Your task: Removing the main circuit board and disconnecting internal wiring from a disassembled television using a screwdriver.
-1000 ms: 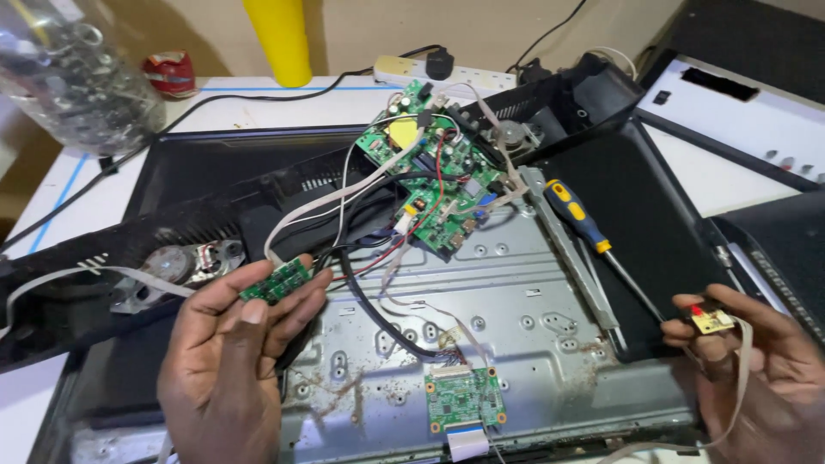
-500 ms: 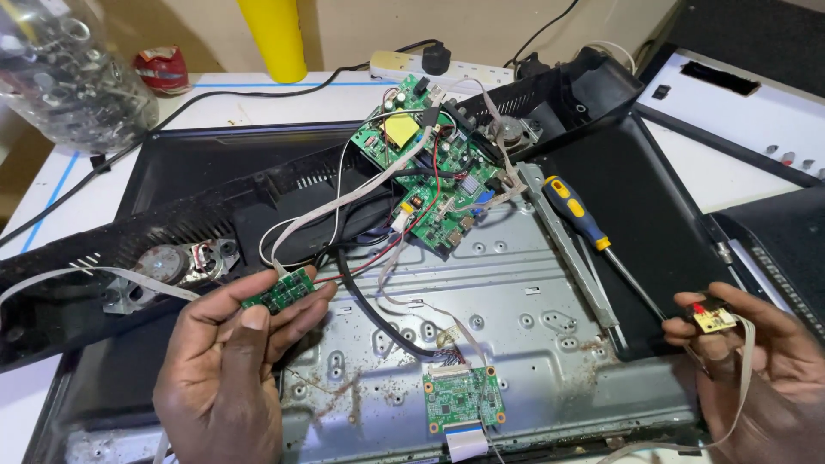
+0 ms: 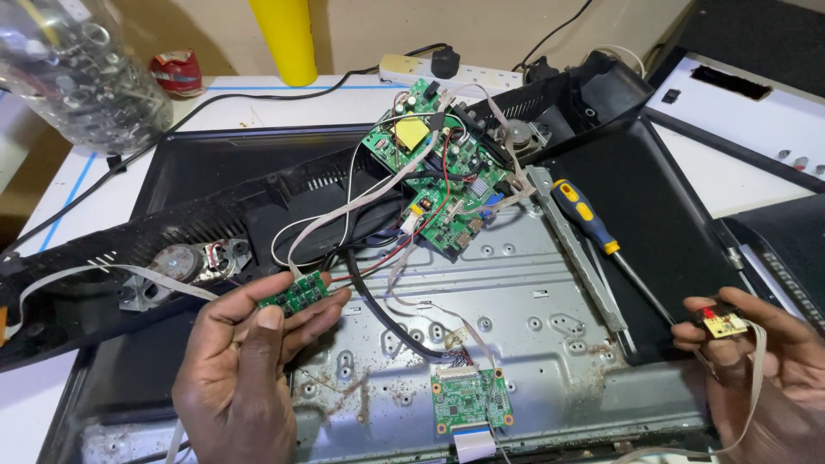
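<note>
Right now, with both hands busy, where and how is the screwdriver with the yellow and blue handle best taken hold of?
Probably by the handle of the screwdriver, the thick upper end, coming from above. It lies flat on the black panel, its thin shaft running down toward the right hand. The handle lies beside the metal rail, so the open side is the right.

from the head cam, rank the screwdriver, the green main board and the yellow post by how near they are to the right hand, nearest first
1. Screwdriver: just up-left of the right hand, lying on the black panel.
2. Green main board: farther left, centre of the opened set.
3. Yellow post: farthest, top left at the back of the table.
</note>
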